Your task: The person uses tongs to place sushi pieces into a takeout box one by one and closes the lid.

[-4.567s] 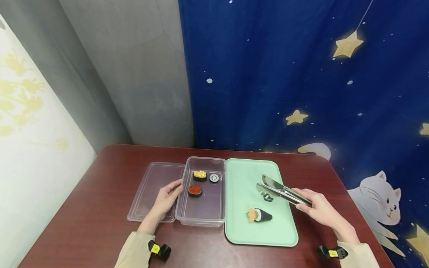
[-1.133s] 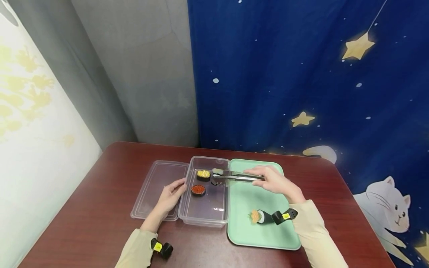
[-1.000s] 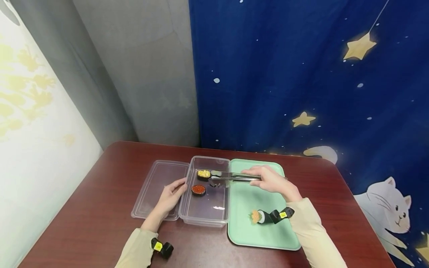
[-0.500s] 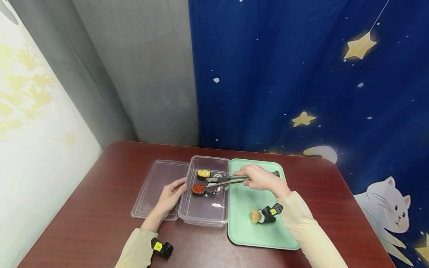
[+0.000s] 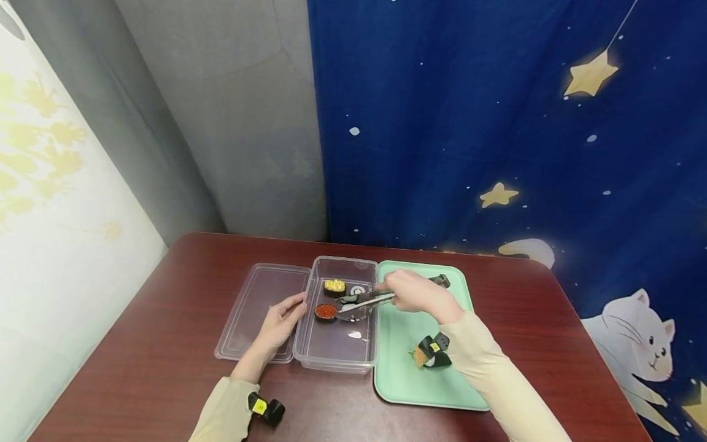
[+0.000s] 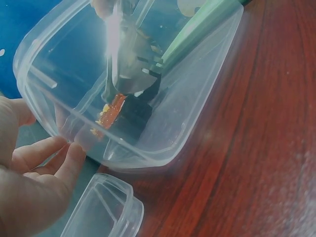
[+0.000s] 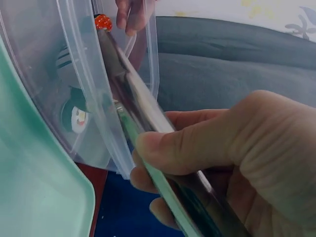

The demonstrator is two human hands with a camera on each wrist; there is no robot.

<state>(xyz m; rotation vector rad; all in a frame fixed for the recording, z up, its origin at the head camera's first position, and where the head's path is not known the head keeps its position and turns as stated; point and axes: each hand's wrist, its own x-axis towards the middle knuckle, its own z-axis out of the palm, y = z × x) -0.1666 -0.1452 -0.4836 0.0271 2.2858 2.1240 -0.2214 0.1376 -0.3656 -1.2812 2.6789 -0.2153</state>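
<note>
My right hand (image 5: pixel 417 291) grips metal tongs (image 5: pixel 369 301), reaching from above the green tray into the clear plastic box (image 5: pixel 335 353). Their tips are low inside, beside the red roe sushi (image 5: pixel 324 312). A small black-and-white sushi piece (image 5: pixel 348 307) shows between the tips, largely hidden by the slotted head. Behind them lie the yellow-topped sushi (image 5: pixel 334 286) and a round sushi roll (image 5: pixel 358 291), also visible in the right wrist view as a roll (image 7: pixel 79 120). My left hand (image 5: pixel 280 322) rests its fingertips (image 6: pixel 74 150) against the box's outer left wall.
The mint-green tray (image 5: pixel 409 387) stands against the box's right side. On it lies a cone-shaped hand roll (image 5: pixel 439 360), partly behind my right wrist camera. A clear lid (image 5: pixel 251 307) lies flat to the left, partly under my left hand. The table (image 5: pixel 149 344) is dark red wood.
My right hand has carried the tongs from over the tray leftward into the box. Lately the tips have shifted toward the front, beside the roe sushi, uncovering the round roll. My left hand stays put.
</note>
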